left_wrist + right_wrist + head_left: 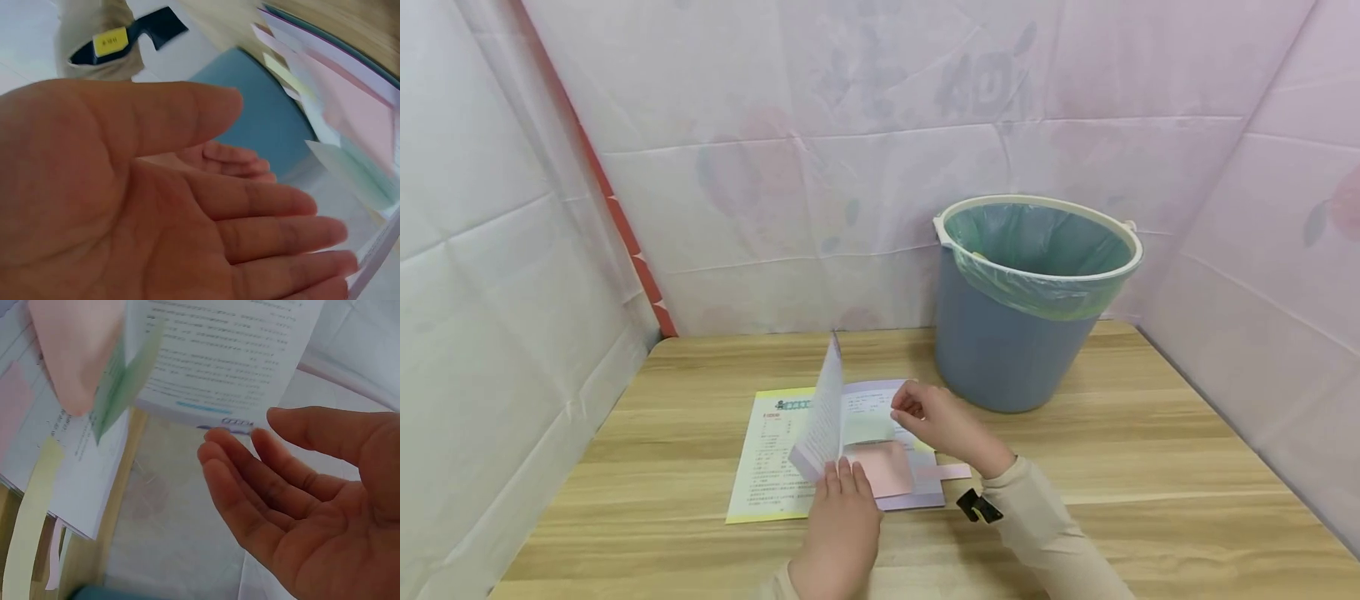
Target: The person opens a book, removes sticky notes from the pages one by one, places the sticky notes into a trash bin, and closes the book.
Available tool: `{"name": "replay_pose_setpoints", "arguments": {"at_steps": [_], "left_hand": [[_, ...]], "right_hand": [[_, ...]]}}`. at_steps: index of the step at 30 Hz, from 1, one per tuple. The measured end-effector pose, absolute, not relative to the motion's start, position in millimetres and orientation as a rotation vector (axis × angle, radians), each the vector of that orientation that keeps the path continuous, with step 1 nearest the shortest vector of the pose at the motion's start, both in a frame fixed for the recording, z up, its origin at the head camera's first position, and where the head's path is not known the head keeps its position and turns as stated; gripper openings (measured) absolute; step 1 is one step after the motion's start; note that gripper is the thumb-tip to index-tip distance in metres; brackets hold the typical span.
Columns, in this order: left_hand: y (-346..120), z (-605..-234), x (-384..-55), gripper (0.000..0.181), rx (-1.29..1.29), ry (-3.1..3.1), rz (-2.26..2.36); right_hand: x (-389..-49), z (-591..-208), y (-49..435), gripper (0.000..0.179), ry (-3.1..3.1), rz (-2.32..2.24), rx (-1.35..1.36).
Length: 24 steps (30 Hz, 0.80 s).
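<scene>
An open booklet lies on the table, one page standing upright at its middle. On the right-hand page are a pink sticky note and a pale green sticky note, its free part lifted off the paper in the right wrist view. A pink paper strip juts past the right edge. My left hand, fingers straight, reaches the raised page's lower edge and the pink note. Just right of the green note is my right hand; its fingers bend loosely, thumb apart, holding nothing.
A grey-blue bin with a pale rim and green liner stands behind the booklet to the right. A pale yellow strip also sticks out of the booklet. White patterned sheeting encloses the wooden table at the back and sides.
</scene>
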<state>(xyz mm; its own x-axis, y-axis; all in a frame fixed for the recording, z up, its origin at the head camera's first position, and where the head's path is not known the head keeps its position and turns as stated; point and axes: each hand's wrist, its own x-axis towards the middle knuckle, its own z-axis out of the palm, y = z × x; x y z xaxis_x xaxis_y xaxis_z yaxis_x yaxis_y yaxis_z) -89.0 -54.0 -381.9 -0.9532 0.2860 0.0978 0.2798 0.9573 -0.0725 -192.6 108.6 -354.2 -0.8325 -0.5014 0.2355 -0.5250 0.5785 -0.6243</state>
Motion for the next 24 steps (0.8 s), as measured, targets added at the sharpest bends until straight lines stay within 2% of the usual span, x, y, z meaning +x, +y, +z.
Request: {"name": "replay_pose_setpoints", "arguments": {"at_steps": [10,17,24], "left_hand": [[-63,-387,-103,0.054,-0.407,-3.063,0.181],[-66,-398,-106,0.045,-0.453,-3.041,0.180],[-66,-400,-108,0.041,-0.494,-3.090,0.130]], "right_hand": [[-192,-369,90,0.007,-2.837,0.781,1.103],[-191,-375,69,0.017,-2.890,0.440,0.973],[-194,-381,55,0.017,-2.781,0.100,0.892]]}}
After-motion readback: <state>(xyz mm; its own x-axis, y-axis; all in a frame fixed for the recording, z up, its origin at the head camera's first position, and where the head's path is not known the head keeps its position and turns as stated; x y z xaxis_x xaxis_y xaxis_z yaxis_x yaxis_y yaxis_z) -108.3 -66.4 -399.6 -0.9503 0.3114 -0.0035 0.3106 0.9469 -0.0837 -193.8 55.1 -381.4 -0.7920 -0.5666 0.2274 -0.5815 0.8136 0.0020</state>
